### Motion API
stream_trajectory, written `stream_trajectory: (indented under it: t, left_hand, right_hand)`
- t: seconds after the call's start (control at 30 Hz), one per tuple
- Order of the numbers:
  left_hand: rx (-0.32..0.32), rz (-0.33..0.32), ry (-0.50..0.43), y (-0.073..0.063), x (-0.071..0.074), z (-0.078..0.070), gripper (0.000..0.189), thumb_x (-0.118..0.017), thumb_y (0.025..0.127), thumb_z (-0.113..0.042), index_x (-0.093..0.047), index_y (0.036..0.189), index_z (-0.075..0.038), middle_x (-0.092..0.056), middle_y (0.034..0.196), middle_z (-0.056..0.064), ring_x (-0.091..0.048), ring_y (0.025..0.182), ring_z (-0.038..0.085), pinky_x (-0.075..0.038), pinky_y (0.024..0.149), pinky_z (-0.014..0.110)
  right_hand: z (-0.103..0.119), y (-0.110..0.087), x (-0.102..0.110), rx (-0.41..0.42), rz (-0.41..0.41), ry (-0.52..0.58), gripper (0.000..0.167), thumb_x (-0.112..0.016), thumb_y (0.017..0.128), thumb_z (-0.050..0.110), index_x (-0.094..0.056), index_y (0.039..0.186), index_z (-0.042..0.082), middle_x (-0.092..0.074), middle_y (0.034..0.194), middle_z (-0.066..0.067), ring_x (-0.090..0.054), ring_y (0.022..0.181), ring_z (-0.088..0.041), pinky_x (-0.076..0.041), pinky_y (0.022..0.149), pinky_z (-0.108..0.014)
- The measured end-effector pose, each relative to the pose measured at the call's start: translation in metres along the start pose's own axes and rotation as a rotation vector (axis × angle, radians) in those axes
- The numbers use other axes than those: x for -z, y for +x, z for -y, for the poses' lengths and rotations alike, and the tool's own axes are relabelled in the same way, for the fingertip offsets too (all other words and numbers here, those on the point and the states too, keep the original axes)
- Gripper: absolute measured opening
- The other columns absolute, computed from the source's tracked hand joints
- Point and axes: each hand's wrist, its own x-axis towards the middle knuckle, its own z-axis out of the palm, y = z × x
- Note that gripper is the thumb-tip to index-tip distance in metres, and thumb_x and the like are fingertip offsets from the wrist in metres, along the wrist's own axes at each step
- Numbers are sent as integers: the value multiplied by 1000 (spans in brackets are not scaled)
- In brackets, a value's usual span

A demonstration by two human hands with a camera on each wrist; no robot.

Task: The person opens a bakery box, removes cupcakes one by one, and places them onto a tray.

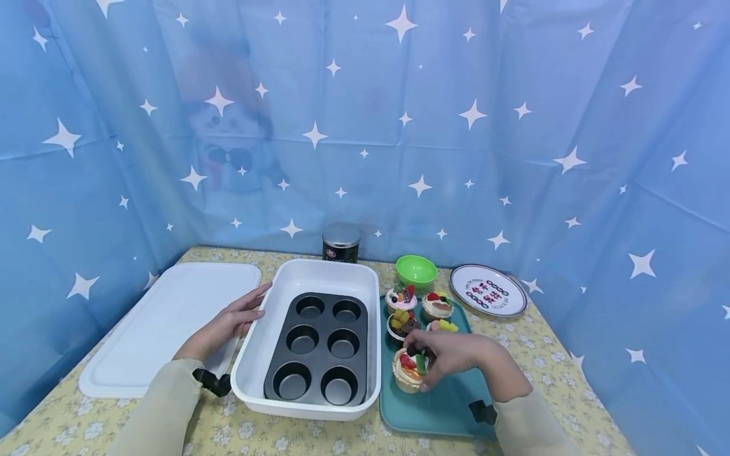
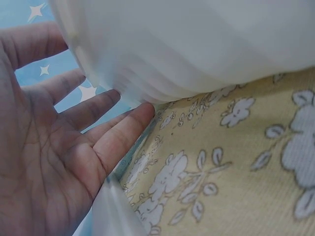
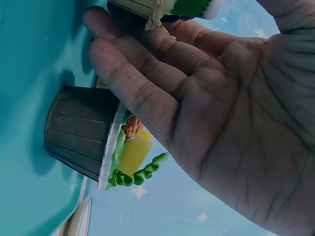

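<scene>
A white rectangular tub (image 1: 245, 354) stands mid-table with a dark six-cup muffin tin (image 1: 319, 358) inside. My left hand (image 1: 230, 322) rests against the tub's left side, fingers extended; in the left wrist view the fingertips (image 2: 142, 114) meet its pale wall. On the right, my right hand (image 1: 456, 354) holds a cupcake (image 1: 406, 379) with red and green toppings between thumb and fingers, over the front of a teal tray (image 1: 416, 415). Several other cupcakes stand farther back on that tray. Under my right fingers, the right wrist view shows a dark-cupped cupcake (image 3: 81, 130) with green icing.
A flat white lid (image 1: 171, 323) lies at the left. Behind the tub is a dark tin with a silver top (image 1: 341, 237). A green bowl (image 1: 416, 271) and a patterned plate (image 1: 489, 290) sit at the back right. Blue star-printed curtains (image 1: 365, 114) enclose the table.
</scene>
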Motion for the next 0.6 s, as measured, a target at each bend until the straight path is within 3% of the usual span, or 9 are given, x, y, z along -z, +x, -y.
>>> stream_trajectory:
  t: [0.4,0.6]
  left_hand:
    - [3,-8,2,0,0,0,69,-54,104,-30,-19,163,-30,-20,166,12,-40,142,38,-49,100,37]
    - [5,-8,16,0,-2,0,70,-55,104,-30,-18,163,-30,-19,166,13,-38,143,38,-49,101,36]
  right_hand:
    - [-3,1,2,5,3,7,65,-89,78,21,-51,131,23,-53,125,-5,-51,104,-24,-49,86,-43]
    - [-2,-5,5,38,8,23,71,-85,83,26,-49,142,15,-55,130,-4,-54,112,-25,-49,92,-45]
